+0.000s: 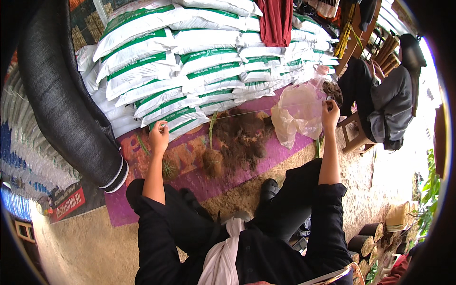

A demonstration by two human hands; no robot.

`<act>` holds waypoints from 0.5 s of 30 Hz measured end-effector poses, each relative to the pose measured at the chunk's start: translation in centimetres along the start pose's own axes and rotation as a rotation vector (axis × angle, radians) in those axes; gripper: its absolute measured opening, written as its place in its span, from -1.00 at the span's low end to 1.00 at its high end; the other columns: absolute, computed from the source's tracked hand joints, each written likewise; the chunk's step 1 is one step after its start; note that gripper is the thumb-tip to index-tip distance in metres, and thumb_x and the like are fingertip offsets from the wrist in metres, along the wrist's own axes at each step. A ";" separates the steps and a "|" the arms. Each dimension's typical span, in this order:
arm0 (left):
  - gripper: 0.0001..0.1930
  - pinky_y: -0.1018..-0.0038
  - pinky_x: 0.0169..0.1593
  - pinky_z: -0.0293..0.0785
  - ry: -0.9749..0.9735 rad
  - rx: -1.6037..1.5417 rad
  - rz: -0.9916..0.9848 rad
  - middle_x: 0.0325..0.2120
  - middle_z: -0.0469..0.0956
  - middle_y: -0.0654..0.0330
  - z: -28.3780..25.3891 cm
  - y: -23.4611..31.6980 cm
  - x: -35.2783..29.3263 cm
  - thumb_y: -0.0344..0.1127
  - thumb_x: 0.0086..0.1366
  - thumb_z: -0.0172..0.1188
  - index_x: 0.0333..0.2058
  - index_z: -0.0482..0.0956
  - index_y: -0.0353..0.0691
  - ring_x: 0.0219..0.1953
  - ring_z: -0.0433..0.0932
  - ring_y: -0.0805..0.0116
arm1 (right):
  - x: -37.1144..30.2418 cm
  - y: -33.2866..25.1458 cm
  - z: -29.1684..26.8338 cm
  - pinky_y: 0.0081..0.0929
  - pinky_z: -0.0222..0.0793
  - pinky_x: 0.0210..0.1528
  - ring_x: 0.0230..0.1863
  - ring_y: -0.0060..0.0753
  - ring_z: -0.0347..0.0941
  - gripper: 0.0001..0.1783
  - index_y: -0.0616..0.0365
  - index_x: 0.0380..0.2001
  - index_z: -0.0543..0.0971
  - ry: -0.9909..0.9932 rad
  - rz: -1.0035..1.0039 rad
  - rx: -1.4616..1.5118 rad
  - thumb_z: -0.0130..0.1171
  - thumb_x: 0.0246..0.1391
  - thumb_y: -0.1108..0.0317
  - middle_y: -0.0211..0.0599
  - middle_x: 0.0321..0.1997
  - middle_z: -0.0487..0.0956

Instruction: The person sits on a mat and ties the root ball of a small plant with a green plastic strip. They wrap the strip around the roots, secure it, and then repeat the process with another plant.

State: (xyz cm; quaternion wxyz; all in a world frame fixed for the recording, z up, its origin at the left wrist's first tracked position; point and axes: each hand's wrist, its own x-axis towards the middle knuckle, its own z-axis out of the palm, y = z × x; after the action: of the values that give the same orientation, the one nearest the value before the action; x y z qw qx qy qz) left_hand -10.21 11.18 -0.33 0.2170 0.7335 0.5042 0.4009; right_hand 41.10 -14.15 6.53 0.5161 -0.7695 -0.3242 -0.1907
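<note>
A thin pale thread (pixel 247 112) runs nearly straight across the view between my two hands. Its left end is pinched in my left hand (pixel 159 137), raised in front of the stacked sacks. Higher and farther right, my right hand (pixel 330 116) has its fingers closed on the other end, beside a crumpled clear plastic bag (pixel 297 114). Below the thread, a brown fibre-covered ball (pixel 212 164) with a long green leaf (pixel 212 128) rests on a purple mat (pixel 116 209). Left of it lies a smaller ball (pixel 169 169) with green strands. Dark loose fibre or soil (pixel 244 137) is heaped beside them.
White and green sacks (pixel 209 54) are piled along the far side. A large black roll (pixel 61 95) leans at the left. On the right, another person (pixel 392 95) sits on a stool (pixel 358 135). Dark cylindrical pots (pixel 363 244) stand at the lower right.
</note>
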 end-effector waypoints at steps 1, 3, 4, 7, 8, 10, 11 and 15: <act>-0.87 0.56 -0.45 0.33 0.006 0.047 0.014 -0.62 0.49 0.25 -0.1 0.3 -0.3 -0.42 0.14 0.09 -0.30 0.50 -0.17 -0.58 0.44 0.51 | -0.1 0.4 -0.2 -0.49 0.27 -0.52 -0.67 -0.46 0.36 -0.88 0.25 -0.50 0.52 -0.012 0.006 -0.011 0.14 -0.09 0.40 -0.22 -0.71 0.44; -0.85 0.51 -0.45 0.35 0.001 0.052 0.035 -0.63 0.49 0.20 -0.8 0.2 -0.7 -0.42 0.14 0.09 -0.27 0.49 -0.18 -0.57 0.47 0.43 | -0.3 0.0 -0.2 -0.49 0.27 -0.53 -0.68 -0.45 0.36 -0.88 0.25 -0.51 0.52 -0.043 0.016 -0.018 0.14 -0.09 0.40 -0.22 -0.72 0.44; -0.85 0.47 -0.45 0.37 -0.004 0.050 0.047 -0.63 0.48 0.19 -1.1 0.1 -0.9 -0.41 0.16 0.08 -0.26 0.48 -0.18 -0.57 0.48 0.40 | -0.4 -0.2 -0.4 -0.48 0.31 -0.41 -0.52 -0.39 0.44 -0.84 0.22 -0.42 0.52 -0.135 0.099 -0.050 0.16 -0.10 0.37 -0.19 -0.59 0.49; -0.84 0.45 -0.44 0.40 -0.023 -0.021 0.101 -0.62 0.48 0.18 -0.8 1.2 -0.9 -0.41 0.19 0.08 -0.23 0.48 -0.20 -0.56 0.48 0.39 | -0.4 2.3 -1.6 -0.38 0.29 -0.17 -0.20 -0.27 0.43 -0.73 0.17 -0.30 0.50 -0.133 -0.008 -0.236 0.18 -0.12 0.32 -0.12 -0.32 0.49; -0.83 0.46 -0.44 0.40 -0.020 -0.035 0.111 -0.62 0.48 0.18 -1.1 1.4 -1.1 -0.41 0.19 0.08 -0.22 0.48 -0.20 -0.56 0.48 0.40 | -0.9 1.8 -1.0 -0.33 0.25 -0.11 -0.14 -0.23 0.39 -0.71 0.17 -0.28 0.49 0.009 0.037 -0.323 0.19 -0.12 0.29 -0.11 -0.25 0.47; -0.82 0.49 -0.42 0.41 -0.031 -0.089 0.133 -0.61 0.48 0.18 -1.7 2.3 -1.5 -0.42 0.20 0.07 -0.20 0.48 -0.21 -0.55 0.48 0.43 | -1.6 -0.1 0.0 -0.24 0.18 0.01 0.00 -0.16 0.30 -0.65 0.16 -0.25 0.47 0.301 0.122 -0.495 0.21 -0.14 0.25 -0.09 -0.13 0.41; -0.82 0.50 -0.42 0.41 -0.042 -0.135 0.157 -0.61 0.48 0.18 -1.3 3.4 -1.5 -0.42 0.20 0.07 -0.19 0.48 -0.21 -0.55 0.48 0.44 | -0.7 0.7 -1.0 -0.20 0.14 0.04 0.00 -0.11 0.29 -0.65 0.16 -0.24 0.47 0.410 0.011 -0.401 0.20 -0.10 0.22 -0.12 -0.05 0.37; -0.81 0.53 -0.39 0.42 -0.104 -0.261 0.249 -0.59 0.50 0.18 -0.7 6.1 -2.1 -0.43 0.20 0.06 -0.19 0.47 -0.23 -0.53 0.49 0.48 | 0.3 -0.8 -2.5 -0.55 0.26 -0.22 -0.27 -0.43 0.35 -0.76 0.21 -0.23 0.48 0.259 -0.048 0.130 0.13 0.01 0.35 -0.26 -0.16 0.41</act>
State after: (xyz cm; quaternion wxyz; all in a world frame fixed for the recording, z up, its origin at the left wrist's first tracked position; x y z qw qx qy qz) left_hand -7.69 6.75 3.77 0.2847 0.7754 0.3417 0.4482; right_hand 40.83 -16.13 8.27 0.5977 -0.6953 -0.2851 -0.2793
